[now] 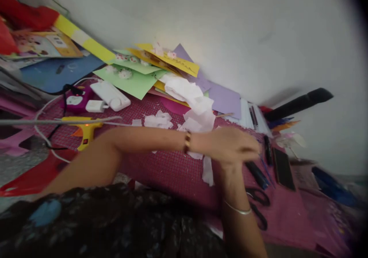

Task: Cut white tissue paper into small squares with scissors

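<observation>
My left hand [227, 145] stretches in from the left, a brown beaded bracelet [187, 142] at its wrist, and lies across my right hand [232, 169] above the pink checked cloth. Motion blurs the left fingers, so their grip is unclear. A thin silver bangle [238, 211] circles the right forearm. The right fingers are hidden behind the left hand. Just right of both hands lie a dark tube-like thing [257, 175] and black-handled scissors [258, 196]. White paper scraps [198, 120] and a narrow strip [207, 171] rest to the left.
A yellow hot-glue gun [87, 131] sits at left near a purple box [76, 99] and white charger [110, 95] with cables. Coloured paper sheets [135, 81] lean along the wall. A phone [284, 168] lies right. A long black object [299, 104] juts over the back.
</observation>
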The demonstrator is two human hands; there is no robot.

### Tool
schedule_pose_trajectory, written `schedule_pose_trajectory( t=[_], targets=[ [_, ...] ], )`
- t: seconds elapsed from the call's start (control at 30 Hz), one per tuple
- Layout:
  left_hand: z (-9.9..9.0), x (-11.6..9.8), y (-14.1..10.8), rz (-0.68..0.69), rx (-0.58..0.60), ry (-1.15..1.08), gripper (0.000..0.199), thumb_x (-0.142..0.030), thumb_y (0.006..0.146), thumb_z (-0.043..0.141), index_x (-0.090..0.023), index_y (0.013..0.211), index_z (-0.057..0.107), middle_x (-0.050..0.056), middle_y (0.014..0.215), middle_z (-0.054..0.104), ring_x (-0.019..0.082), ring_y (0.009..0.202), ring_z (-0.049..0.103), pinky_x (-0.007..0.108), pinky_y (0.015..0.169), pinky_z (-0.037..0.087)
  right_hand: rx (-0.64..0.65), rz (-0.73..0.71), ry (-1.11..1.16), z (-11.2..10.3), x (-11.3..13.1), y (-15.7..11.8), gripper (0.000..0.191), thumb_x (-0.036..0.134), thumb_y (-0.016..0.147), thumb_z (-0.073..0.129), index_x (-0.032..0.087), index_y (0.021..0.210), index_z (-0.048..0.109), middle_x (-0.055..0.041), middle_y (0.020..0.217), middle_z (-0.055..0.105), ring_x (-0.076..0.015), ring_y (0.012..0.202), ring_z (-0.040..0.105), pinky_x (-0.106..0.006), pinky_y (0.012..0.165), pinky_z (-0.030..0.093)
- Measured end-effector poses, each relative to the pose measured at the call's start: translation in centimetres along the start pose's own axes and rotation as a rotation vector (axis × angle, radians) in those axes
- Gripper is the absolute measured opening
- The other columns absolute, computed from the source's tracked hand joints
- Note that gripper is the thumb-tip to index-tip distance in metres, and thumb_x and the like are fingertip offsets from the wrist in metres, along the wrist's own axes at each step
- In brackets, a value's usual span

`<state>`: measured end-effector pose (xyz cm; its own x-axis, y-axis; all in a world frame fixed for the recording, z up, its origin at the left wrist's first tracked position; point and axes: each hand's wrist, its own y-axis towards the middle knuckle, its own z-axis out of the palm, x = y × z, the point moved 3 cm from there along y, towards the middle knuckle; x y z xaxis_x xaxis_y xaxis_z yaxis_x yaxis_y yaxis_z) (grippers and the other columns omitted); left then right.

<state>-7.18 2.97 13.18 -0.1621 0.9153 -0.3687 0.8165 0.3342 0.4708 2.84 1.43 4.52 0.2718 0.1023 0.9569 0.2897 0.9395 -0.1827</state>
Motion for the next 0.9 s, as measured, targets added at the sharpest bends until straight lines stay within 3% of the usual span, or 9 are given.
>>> schedule_pose_trajectory(
  t=[0.07,0.13,0.2,0.27,0.4,0.53,0.7,0.77,0.9],
  targets=[
    [-3.0,4.8,-3.1,-0.269,0.044,-0.009,0.024,-0.018,0.093,0.048,-0.017,0.081,0.069,0.002,0.078,0.07,0.015,0.074,0.063,0.027,0.072,0.049,0.1,-0.01,0.105,0.2,0.1,-0.1,0.049,0.023,0.102,0.024,0.024,0.065,0.056,0.0151,0.036,0.027,-0.0091,0.03,0.017,-0.014,0.03,0.028],
    [-4.4,9.5,-6.8,-0.603,0.116,0.073,0.017,-0.016,0.084,0.055,-0.015,0.07,0.066,0.004,0.067,0.065,0.017,0.066,0.058,0.03,0.068,0.044,0.205,0.022,0.296,0.9,0.0,-0.5,0.035,0.025,0.101,0.037,0.021,0.076,0.061,0.0151,0.039,0.032,-0.0073,0.031,0.016,-0.013,0.033,0.027],
    [-3.8,12.5,-9.7,-0.838,0.162,-0.018,0.004,-0.016,0.072,0.065,-0.015,0.068,0.066,0.004,0.066,0.065,0.017,0.066,0.057,0.029,0.067,0.042,0.287,0.071,0.449,2.0,0.1,-1.5,0.023,0.027,0.098,0.05,0.021,0.079,0.062,0.0138,0.04,0.035,-0.0059,0.032,0.018,-0.014,0.035,0.026],
    [-2.1,13.7,-11.1,-1.003,0.131,-0.171,0.006,-0.013,0.063,0.068,-0.015,0.069,0.068,0.002,0.064,0.065,0.016,0.065,0.056,0.027,0.065,0.041,0.356,0.099,0.51,2.7,0.6,-3.1,0.022,0.027,0.096,0.052,0.019,0.079,0.062,0.0129,0.04,0.036,-0.0051,0.032,0.019,-0.015,0.036,0.027],
    [-0.5,12.6,-10.3,-1.137,-0.04,-0.175,0.024,-0.008,0.064,0.063,-0.012,0.087,0.069,0.004,0.075,0.067,0.014,0.064,0.056,0.026,0.062,0.043,0.501,0.082,0.575,1.0,2.7,-7.0,0.02,0.028,0.095,0.053,0.019,0.081,0.064,0.0118,0.043,0.037,-0.0049,0.035,0.021,-0.016,0.038,0.029],
    [-2.6,9.0,-8.7,-1.225,-0.247,-0.174,0.028,-0.008,0.074,0.059,-0.013,0.102,0.064,0.004,0.083,0.065,0.011,0.066,0.058,0.025,0.069,0.05,0.534,0.071,0.681,-3.6,3.5,-8.8,0.014,0.029,0.094,0.056,0.021,0.085,0.062,0.0114,0.047,0.037,-0.0051,0.037,0.023,-0.016,0.04,0.029],
    [-3.9,4.1,-8.1,-1.26,-0.463,-0.355,0.027,-0.004,0.073,0.065,-0.016,0.097,0.06,-0.002,0.075,0.059,0.009,0.068,0.061,0.028,0.078,0.055,0.602,0.347,0.799,-5.3,0.6,-9.0,0.009,0.025,0.094,0.054,0.021,0.086,0.057,0.0131,0.049,0.033,-0.0048,0.036,0.015,-0.015,0.035,0.018],
    [-3.8,3.5,-8.4,-1.264,-0.548,-0.376,0.028,-0.003,0.071,0.067,-0.015,0.095,0.061,-0.003,0.072,0.057,0.009,0.064,0.059,0.028,0.077,0.054,0.639,0.436,0.777,-5.1,-0.7,-9.1,0.011,0.025,0.095,0.053,0.021,0.085,0.055,0.0142,0.047,0.028,-0.0054,0.036,0.012,-0.015,0.034,0.016],
    [-4.8,4.2,-10.8,-1.356,-0.652,-0.183,0.027,-0.001,0.072,0.066,-0.01,0.097,0.062,-0.001,0.069,0.059,0.009,0.062,0.055,0.03,0.073,0.051,0.64,0.51,0.699,-4.9,-2.6,-9.4,0.014,0.029,0.092,0.057,0.021,0.081,0.054,0.0154,0.045,0.022,-0.0058,0.035,0.012,-0.015,0.034,0.018]
  ],
)
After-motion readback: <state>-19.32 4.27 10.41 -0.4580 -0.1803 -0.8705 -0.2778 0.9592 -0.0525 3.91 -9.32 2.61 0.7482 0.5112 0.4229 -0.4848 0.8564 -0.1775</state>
